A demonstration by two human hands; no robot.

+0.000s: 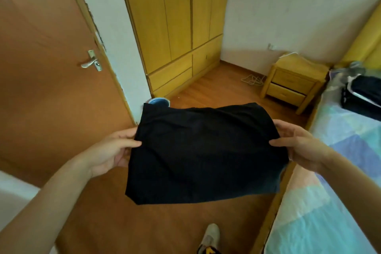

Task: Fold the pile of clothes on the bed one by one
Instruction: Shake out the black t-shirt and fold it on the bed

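Observation:
A black garment [204, 154], folded into a rough rectangle, hangs in the air over the floor in front of me. My left hand [112, 151] pinches its left edge and my right hand [299, 144] pinches its right edge, thumbs on top. The bed [334, 202] with a pastel patchwork sheet runs along the right side. Dark clothes [362, 95] lie on it at the far right, partly cut off by the frame edge.
A brown door [47, 80] stands at the left, a yellow wardrobe [175, 27] straight ahead, a yellow nightstand [292, 82] by the bed head. A white cable [252, 79] lies on the wooden floor. My shoe [210, 237] shows at the bottom.

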